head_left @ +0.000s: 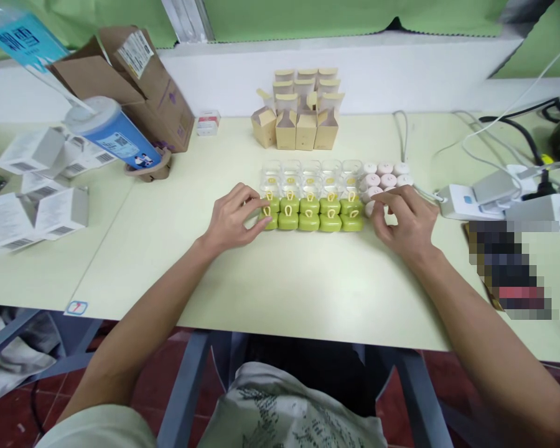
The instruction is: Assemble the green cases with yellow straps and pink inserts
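My left hand (236, 218) is at the left end of two rows of glossy green cases (308, 221) with small yellow loops on top. Its thumb and index finger are apart and touch the leftmost cases. Behind them stand rows of clear plastic cups (311, 177) with yellow marks inside. At the right end, my right hand (404, 218) curls thumb and index finger onto a pale pink round piece at the near left of a cluster. The other round pieces (388, 180) stand close together behind the fingers, which partly cover the nearest ones.
Several open tan boxes (296, 129) stand by the wall. A large cardboard carton (154, 93), a blue tub (121, 137) and white boxes (58, 211) are at the left. Power strips (471, 196) with cables and a blurred dark object (513, 267) lie at the right.
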Available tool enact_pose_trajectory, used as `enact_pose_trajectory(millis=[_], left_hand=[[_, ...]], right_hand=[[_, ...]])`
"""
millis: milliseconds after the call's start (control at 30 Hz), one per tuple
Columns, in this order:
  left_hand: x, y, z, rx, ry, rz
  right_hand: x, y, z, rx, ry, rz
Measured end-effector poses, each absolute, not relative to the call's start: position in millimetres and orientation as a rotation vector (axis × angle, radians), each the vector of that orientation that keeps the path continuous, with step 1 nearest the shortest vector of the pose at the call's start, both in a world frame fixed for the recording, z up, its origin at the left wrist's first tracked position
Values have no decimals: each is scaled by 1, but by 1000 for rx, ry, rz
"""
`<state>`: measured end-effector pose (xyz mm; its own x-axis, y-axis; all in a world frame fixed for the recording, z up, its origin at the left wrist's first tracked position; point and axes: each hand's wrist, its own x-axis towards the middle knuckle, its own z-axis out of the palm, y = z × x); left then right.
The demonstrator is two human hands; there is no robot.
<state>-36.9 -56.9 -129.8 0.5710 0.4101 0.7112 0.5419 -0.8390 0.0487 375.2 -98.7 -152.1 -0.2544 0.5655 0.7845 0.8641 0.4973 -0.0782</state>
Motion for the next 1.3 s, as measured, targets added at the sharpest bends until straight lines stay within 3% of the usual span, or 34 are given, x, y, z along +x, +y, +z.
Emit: enact_pose_trajectory(millis=[333,400,567,667,1000,1300], left_hand=[[-36,-84,-105,-2823,-552,-530],[-32,-88,-103,-2827,-545,-627],[-9,-97,-109,-2803,-477,-1390],[11,-107,-116,-2689,-412,-1545],[23,-136,-124,-2517,-359,-1082],[8,-126,-123,-2636,-451,-1063]], right_hand=[[323,-128,-129,-745,-1942,-476],[303,-140,-124,-704,-1962,-329],[267,-162,-118,-709,-1871,391],[258,-166,-120,-756,-1793,616],[252,-173,-124,-997,-1581,813],[272,-163,-109,-1070,-1639,812]])
